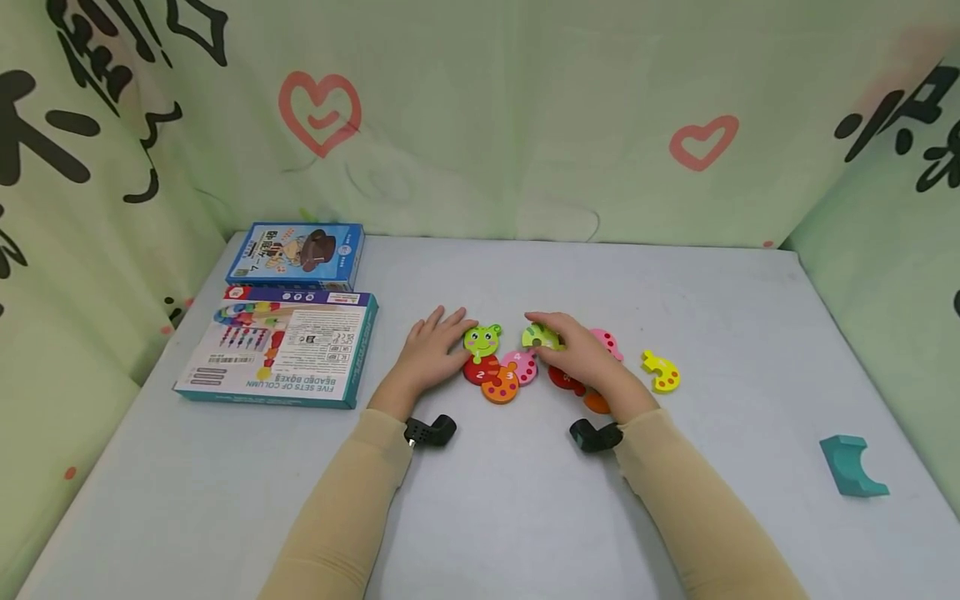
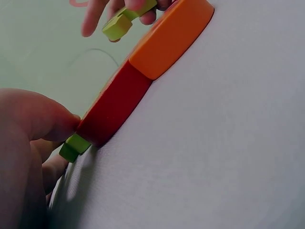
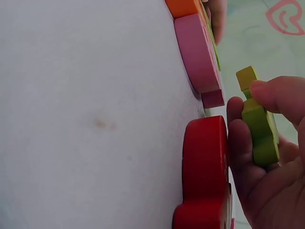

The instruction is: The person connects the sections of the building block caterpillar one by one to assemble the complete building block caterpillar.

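Observation:
A green caterpillar-head puzzle piece [image 1: 482,342] lies joined to a red piece marked 2 [image 1: 480,370], an orange spotted piece [image 1: 500,386] and a pink spotted piece [image 1: 521,367]. My left hand [image 1: 433,350] rests at its left side, fingers spread, index fingertip by the head piece and thumb touching by the red one. Between thumb and fingers, my right hand [image 1: 577,350] pinches a light green spotted puzzle piece [image 3: 262,129], raised beside the pink piece. Under that hand, partly hidden, lie another red piece [image 3: 205,162], an orange piece [image 1: 596,402] and a pink piece [image 1: 607,342].
To the right lies a yellow spotted puzzle piece [image 1: 661,372]. A teal curved block [image 1: 853,467] sits near the table's right edge. Two flat boxes, a blue one [image 1: 296,254] and a white-and-teal one [image 1: 277,346], lie at the left. Light green curtains [image 1: 517,117] surround the table [image 1: 480,517].

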`<state>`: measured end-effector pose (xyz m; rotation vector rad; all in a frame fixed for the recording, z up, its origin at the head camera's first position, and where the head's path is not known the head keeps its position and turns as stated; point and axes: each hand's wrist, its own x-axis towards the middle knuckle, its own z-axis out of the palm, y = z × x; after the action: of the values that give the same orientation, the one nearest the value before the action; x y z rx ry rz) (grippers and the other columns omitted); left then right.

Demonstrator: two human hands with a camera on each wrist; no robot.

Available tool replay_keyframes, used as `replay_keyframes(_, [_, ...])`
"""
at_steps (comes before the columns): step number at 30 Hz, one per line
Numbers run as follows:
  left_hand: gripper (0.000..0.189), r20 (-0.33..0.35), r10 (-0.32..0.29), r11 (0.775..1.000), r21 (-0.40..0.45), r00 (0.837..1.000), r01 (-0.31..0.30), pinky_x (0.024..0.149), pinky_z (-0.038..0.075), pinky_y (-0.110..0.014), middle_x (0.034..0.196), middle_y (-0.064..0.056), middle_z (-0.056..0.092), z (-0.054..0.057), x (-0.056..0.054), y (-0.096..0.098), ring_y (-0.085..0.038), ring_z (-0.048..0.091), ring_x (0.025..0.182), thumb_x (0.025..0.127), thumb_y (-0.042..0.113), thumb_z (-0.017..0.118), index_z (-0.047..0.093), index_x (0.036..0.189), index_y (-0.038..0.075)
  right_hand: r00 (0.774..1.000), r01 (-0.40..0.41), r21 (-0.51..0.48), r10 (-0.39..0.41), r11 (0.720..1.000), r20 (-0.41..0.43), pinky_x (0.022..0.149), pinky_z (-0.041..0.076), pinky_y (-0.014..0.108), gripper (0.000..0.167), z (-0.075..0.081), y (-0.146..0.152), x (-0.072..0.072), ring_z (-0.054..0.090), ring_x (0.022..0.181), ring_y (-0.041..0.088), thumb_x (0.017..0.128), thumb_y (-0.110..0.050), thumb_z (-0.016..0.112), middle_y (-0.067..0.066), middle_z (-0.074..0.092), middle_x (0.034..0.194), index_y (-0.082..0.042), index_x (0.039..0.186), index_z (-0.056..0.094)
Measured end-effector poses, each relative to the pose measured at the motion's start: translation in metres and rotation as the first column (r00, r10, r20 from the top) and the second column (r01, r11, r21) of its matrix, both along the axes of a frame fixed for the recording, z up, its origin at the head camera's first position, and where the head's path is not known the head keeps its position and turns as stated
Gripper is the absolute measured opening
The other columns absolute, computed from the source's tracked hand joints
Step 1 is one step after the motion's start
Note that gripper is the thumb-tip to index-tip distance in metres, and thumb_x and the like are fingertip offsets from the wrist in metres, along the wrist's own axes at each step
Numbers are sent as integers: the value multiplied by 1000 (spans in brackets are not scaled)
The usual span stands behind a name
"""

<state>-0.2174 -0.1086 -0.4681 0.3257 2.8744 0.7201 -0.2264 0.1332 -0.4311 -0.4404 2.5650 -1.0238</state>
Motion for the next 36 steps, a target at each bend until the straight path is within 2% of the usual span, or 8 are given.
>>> replay_keyframes(6, [50,-4,0,1000,-3,1000,0,112,4,-51,151,5,23,0,0,0,-24,7,142,87,35,45,40,137,29,1000,-13,-15,13,1000,-6,105,30,52,50,-1,3,1,33,129,31,88,-23,57,9,33,141,-20,136,43])
replay_keyframes(15, [50,-2,-2,1000,-5,1000,2,113,3,-50,151,5,23,1,-1,0,-24,7,142,87,35,45,40,137,29,997,-21,26,19,999,74,103,31,55,61,0,6,3,30,131,34,87,-26,58,11,26,146,-23,141,32])
replay_keyframes(23, [50,-11,-3,1000,-7,1000,3,113,3,-50,151,5,23,2,-1,-1,-24,7,142,87,35,44,39,137,29,1000,-12,28,11,1000,29,104,32,51,60,-3,7,5,35,128,32,85,-26,61,9,33,143,-19,139,36])
replay_keyframes(29, [50,-17,-2,1000,-3,1000,2,112,4,-50,151,5,23,1,-1,-2,-24,7,142,87,34,45,40,137,29,1000,-5,90,4,996,9,100,37,47,61,-3,3,6,42,114,28,84,-29,63,8,36,140,-19,138,37])
replay_keyframes(36, [50,-3,-3,1000,-7,1000,3,112,4,-50,151,5,23,1,-1,-1,-24,7,142,87,35,45,40,137,29,999,-35,136,35,990,3,105,31,48,60,0,-2,8,35,128,29,84,-25,63,11,36,142,-16,138,37])
